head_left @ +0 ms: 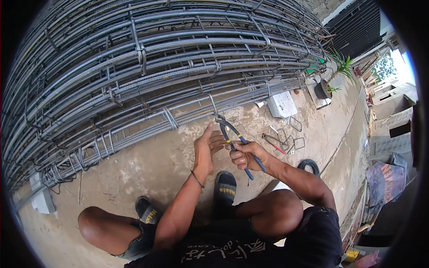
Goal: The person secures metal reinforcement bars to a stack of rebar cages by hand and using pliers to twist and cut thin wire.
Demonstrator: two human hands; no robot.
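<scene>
My right hand (250, 156) is wrapped round the blue handles of a pair of end-cutting pincers (225, 128). Their handles are spread apart, and the jaws sit at the bottom edge of a rebar cage (178, 47), by the lower corner of a thin stirrup (213, 103). Whether the jaws grip a tie wire there is too small to tell. My left hand (206, 147) is just left of the pincers, fingers stretched out and apart, with nothing visible in it. A dark band circles the left wrist.
White blocks (282, 105) stand at the cage's lower edge. Loose square stirrups (298, 143) and a red-handled tool (275, 145) lie on the concrete to the right, with a coil of dark wire (308, 166) nearer me. A potted plant (322, 89) stands farther off.
</scene>
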